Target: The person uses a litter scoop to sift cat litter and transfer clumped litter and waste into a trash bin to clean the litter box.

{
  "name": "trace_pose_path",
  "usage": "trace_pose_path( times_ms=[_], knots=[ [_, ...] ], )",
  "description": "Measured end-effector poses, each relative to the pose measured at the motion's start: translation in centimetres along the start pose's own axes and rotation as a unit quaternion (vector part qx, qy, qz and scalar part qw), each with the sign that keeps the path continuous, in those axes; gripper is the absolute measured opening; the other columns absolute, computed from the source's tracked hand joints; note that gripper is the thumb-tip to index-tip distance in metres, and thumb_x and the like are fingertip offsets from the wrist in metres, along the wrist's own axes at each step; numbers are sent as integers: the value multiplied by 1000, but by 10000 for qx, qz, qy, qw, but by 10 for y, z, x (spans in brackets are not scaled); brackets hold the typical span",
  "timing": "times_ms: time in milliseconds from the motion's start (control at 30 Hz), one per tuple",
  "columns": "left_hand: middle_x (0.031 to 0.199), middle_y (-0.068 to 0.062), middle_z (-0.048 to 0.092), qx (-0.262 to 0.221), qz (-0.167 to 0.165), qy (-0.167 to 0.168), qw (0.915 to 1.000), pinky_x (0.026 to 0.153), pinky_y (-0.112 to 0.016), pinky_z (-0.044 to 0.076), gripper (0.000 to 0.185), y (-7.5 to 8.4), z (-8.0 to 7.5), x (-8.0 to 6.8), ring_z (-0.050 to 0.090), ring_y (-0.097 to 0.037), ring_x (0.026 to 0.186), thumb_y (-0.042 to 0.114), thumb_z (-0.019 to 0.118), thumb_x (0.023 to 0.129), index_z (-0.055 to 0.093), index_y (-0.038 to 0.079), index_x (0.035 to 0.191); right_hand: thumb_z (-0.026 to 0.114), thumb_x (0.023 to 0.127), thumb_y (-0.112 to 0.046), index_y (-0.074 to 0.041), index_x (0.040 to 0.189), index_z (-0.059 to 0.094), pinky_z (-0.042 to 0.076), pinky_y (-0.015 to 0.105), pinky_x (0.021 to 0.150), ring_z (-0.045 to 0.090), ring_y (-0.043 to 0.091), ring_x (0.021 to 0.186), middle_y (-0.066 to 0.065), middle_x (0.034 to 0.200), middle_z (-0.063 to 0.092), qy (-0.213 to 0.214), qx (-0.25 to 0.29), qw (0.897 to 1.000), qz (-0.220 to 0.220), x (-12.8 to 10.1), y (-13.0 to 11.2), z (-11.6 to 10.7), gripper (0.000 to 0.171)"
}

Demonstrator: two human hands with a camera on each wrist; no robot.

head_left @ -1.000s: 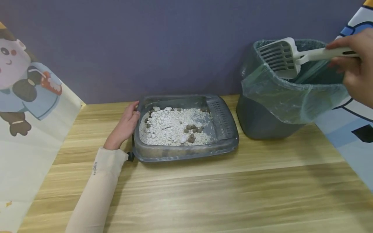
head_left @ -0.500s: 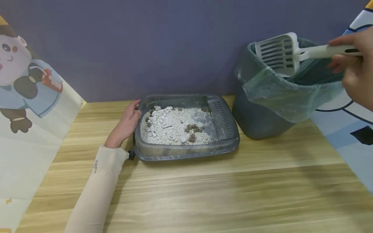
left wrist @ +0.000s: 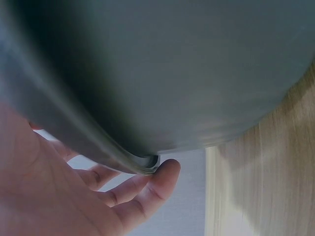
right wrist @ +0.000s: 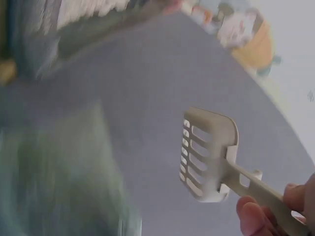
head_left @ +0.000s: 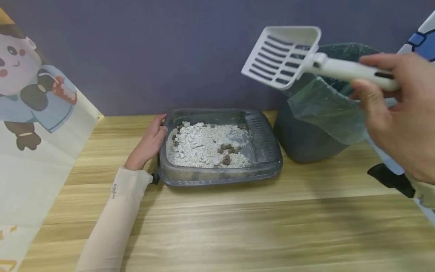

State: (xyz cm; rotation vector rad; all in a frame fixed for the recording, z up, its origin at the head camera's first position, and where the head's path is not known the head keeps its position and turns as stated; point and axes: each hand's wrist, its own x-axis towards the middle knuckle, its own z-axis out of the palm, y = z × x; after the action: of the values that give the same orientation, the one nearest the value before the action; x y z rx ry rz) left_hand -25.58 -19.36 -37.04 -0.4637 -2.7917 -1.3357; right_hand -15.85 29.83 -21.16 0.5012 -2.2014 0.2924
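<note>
The right hand (head_left: 401,113), at the right edge of the head view, has its fingers curled round the handle of the white slotted scoop (head_left: 282,56). The scoop's long axis runs from the hand toward the upper centre of the frame, blade end leading and empty. The blade hangs in the air between the lined bin (head_left: 323,113) and the litter tray (head_left: 221,151). The tray lies lower left of the blade, with grey-white litter (head_left: 204,145) and dark clumps (head_left: 228,151) near its middle.

The left hand (head_left: 149,145) rests with relaxed fingers against the tray's left rim; the left wrist view shows the fingertips (left wrist: 162,179) under the rim edge. This hand is nearer the tray but holds no tool.

Compared with a second ago, the blade has left the mouth of the bin and moved left and upward, toward the tray. The left hand has not shifted.
</note>
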Motion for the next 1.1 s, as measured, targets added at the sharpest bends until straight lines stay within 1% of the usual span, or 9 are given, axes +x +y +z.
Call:
trace_pose_path(
  times_ms=[33,67,167,267,433,567,800,967,1100],
  knots=[
    [139,-28,29,5,-1,3,10000,103,-55,24,53,0,0,0,30,-41,127,20,29,100,18,-1,148,60,93,-13,-14,137,50,34,15,62,59,28,73,21,104,61,-172,-45,9996,-229,1,-29,-3,44],
    [139,-28,29,8,7,7,10000,103,-55,24,53,0,0,0,30,-41,127,20,29,100,18,-1,148,62,92,-13,-11,135,52,33,19,59,57,32,69,21,100,61,-305,-83,9986,-421,0,-42,-2,44],
    [139,-28,30,11,17,20,10000,103,-55,25,53,-1,0,1,31,-41,126,20,29,100,19,-1,148,66,90,-14,-1,129,54,33,27,57,51,23,64,18,92,59,-605,171,9942,-875,-2,-67,9,43],
    [139,-28,29,1,8,39,10000,102,-55,25,53,-2,-1,1,31,-41,126,20,28,100,18,-1,148,61,93,-22,0,123,57,34,26,51,45,14,58,10,85,56,-993,697,9871,-1045,-6,-81,25,37],
    [139,-27,30,-36,-5,63,10000,103,-54,25,53,-3,0,2,31,-39,127,19,29,100,19,-1,148,61,93,-23,-1,117,58,36,27,47,41,9,56,7,89,58,-1757,1204,9728,-911,-17,-90,53,33],
    [138,-26,32,-48,-22,91,9999,103,-52,25,53,-1,1,1,32,-37,126,21,30,100,20,0,148,69,86,-9,-1,112,59,39,30,49,46,12,60,9,95,60,-2215,1126,9656,-774,-18,-91,62,30],
    [137,-28,31,-41,20,81,10000,104,-53,23,53,-1,0,3,31,-39,127,20,29,100,19,-1,148,66,86,-5,1,105,59,36,30,44,42,13,51,11,88,57,-2656,642,9559,-1078,2,-94,66,21],
    [138,-27,31,-57,-47,116,9999,104,-53,23,53,-1,-1,4,30,-39,127,19,29,100,19,-1,148,66,86,-3,2,98,62,45,32,47,54,21,60,12,84,58,-3216,375,9375,-1274,19,-101,80,14],
    [137,-26,32,-41,-49,133,9999,104,-52,24,53,-1,0,5,31,-38,126,18,30,100,20,0,148,63,90,-7,0,103,62,48,34,54,58,20,66,13,94,61,-3813,588,9175,-966,26,-97,88,15]
  ],
)
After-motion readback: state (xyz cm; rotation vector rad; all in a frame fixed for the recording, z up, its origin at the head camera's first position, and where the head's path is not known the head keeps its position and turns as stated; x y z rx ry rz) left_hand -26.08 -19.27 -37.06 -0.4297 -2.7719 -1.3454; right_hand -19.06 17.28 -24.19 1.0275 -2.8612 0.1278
